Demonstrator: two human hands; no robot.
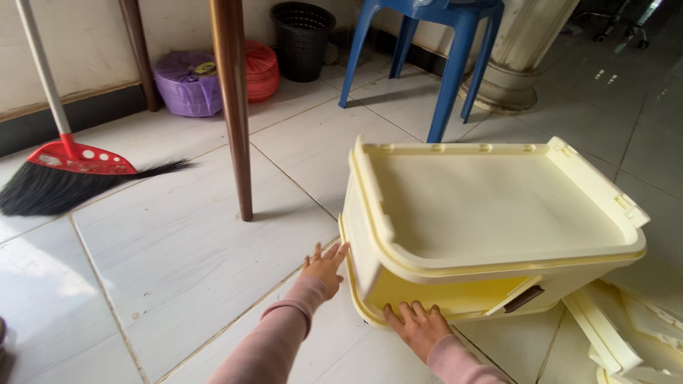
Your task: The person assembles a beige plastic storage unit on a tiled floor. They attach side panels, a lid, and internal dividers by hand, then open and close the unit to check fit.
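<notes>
Smooth cream plastic drawer unit (491, 220), boxy, tilted, long axis running right from both hands, left hand (326, 268) fingers spread beside its corner, right hand (417, 325) flat, fingers splayed at its lower edge, glossy tile floor (178, 263)

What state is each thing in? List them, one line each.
Cream plastic drawer unit: tipped on the floor, both hands on it.
Left hand: fingers spread, flat against the unit's left edge.
Right hand: fingers curled on the unit's lower front rim.
Loose cream plastic parts: lying flat on the tiles, unattached.
Broom: bristles on the floor, handle tilted.
Blue chair: upright.
Black bin: upright.
</notes>
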